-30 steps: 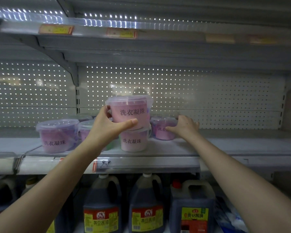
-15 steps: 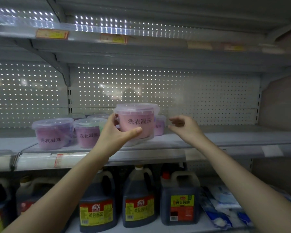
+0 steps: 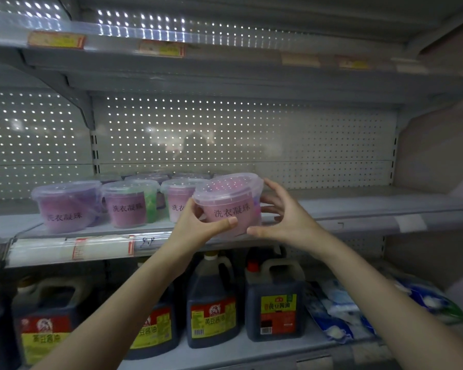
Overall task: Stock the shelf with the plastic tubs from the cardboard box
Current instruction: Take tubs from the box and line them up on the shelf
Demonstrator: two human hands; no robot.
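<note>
A clear plastic tub [image 3: 229,202] with pink contents and a lid is tilted toward me at the front edge of the middle shelf [image 3: 358,209]. My left hand [image 3: 198,225] grips its left side and bottom, thumb across the front. My right hand [image 3: 284,214] cups its right side with fingers spread. Several similar tubs stand on the shelf to the left: a purple one [image 3: 64,206], one with green at its side [image 3: 129,202], a pink one [image 3: 177,200], and more behind. The cardboard box is out of view.
The shelf to the right of the held tub is bare up to the side wall [image 3: 436,145]. Dark soy sauce jugs [image 3: 211,303] and blue-white packets [image 3: 337,308] fill the shelf below. Another shelf [image 3: 225,65] with price tags hangs overhead.
My left hand has carried the tub down and to the right, off the stack, to the shelf's front edge. My right hand left the back tub and came onto this one.
</note>
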